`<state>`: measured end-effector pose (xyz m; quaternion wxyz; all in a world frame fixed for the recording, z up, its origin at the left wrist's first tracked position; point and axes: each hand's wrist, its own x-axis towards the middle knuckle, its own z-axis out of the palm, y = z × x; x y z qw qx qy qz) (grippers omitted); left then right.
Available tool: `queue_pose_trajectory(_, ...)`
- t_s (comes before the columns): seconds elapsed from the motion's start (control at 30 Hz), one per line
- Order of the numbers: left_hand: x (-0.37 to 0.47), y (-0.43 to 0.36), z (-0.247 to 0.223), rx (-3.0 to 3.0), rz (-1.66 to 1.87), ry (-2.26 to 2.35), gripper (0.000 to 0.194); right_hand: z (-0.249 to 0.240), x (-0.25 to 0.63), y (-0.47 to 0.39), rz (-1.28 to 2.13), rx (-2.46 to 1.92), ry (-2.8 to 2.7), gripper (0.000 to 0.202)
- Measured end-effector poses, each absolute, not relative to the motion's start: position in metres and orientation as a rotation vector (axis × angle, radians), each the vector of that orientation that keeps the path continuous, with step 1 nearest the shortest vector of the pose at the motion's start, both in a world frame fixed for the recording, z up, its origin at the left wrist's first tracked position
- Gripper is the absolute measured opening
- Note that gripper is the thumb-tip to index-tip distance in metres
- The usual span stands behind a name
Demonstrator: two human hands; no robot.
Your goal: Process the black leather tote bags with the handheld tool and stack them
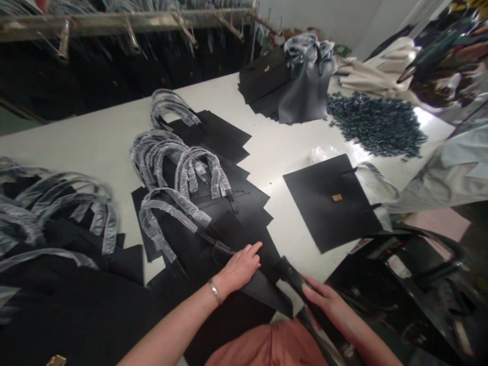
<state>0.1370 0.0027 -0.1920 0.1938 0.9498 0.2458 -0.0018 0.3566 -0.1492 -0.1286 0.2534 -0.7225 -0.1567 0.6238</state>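
Observation:
My left hand, with a silver bracelet at the wrist, is closed on a black bag panel. Its fingers bend over the top face, and the thumb is hidden. My right hand grips a long black hand tool with two handles. The tool's head points at the panel's right edge; whether they touch I cannot tell. Just left of my left hand is a bag handle wrapped in clear plastic. More black panels with wrapped handles overlap in a row beyond it.
At the left lies another pile of black panels. One black panel with a gold emblem rests on the white table at the right. Small dark pieces are heaped behind it, beside stacked bags. A rack stands behind the table.

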Motion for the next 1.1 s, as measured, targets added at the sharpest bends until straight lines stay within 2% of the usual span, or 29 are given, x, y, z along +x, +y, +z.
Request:
queue_pose_trajectory(0.13, 0.161, 0.007, -0.195, 2.780, -0.019, 0.614, 0.006, -0.126, 0.359, -0.134, 1.421, -1.947, -0.380, 0.070)
queue_pose_trajectory(0.23, 0.179, 0.009, -0.196, 2.825, 0.002, 0.487, 0.010, -0.114, 0.369, -0.131, 1.292, -1.966, -0.316, 0.079)
queue_pose_trajectory(0.47, 0.202, 0.007, -0.212, 2.895, 0.053, -0.032, 0.022, -0.112, 0.374, -0.151, 1.281, -1.975, -0.223, 0.078)
queue_pose_trajectory(0.67, 0.214, 0.006, -0.222, 2.913, 0.063, -0.193, 0.026, -0.113, 0.369, -0.163, 1.317, -1.982, -0.193, 0.076)
queue_pose_trajectory(0.93, 0.224, 0.008, -0.220, 2.888, 0.013, -0.114, 0.024, -0.112, 0.366, -0.167, 1.321, -1.959, -0.204, 0.078)
queue_pose_trajectory(1.1, 0.233, 0.013, -0.220, 2.842, -0.024, 0.307, 0.020, -0.121, 0.364, -0.175, 1.332, -1.940, -0.265, 0.074)
